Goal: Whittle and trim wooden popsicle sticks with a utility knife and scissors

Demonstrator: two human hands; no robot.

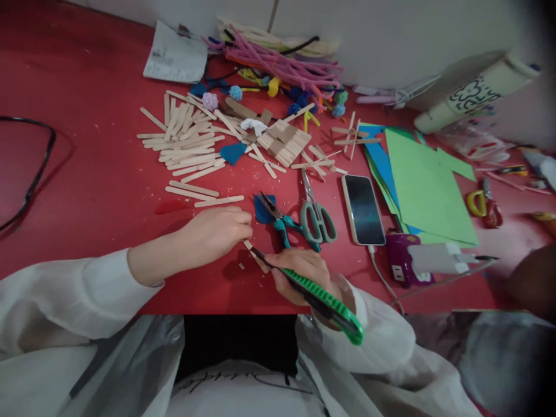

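My left hand point(215, 231) is closed, its fingertips pinching one end of a short wooden stick point(256, 258) that lies on the red table point(87, 174). My right hand point(299, 275) grips a green utility knife point(324, 295), and the blade tip rests against that stick. Small wood chips lie beside the stick. Blue-handled pliers point(280, 217) and grey-green scissors point(317, 217) lie just beyond my hands.
A heap of wooden sticks point(191, 145) spreads at the centre back, with pipe cleaners point(278, 61) and pompoms behind. A phone point(363, 208), green and blue paper sheets point(423, 185), a purple charger point(403, 260) and a white tube point(473, 90) lie to the right. A black cable point(37, 174) loops at left.
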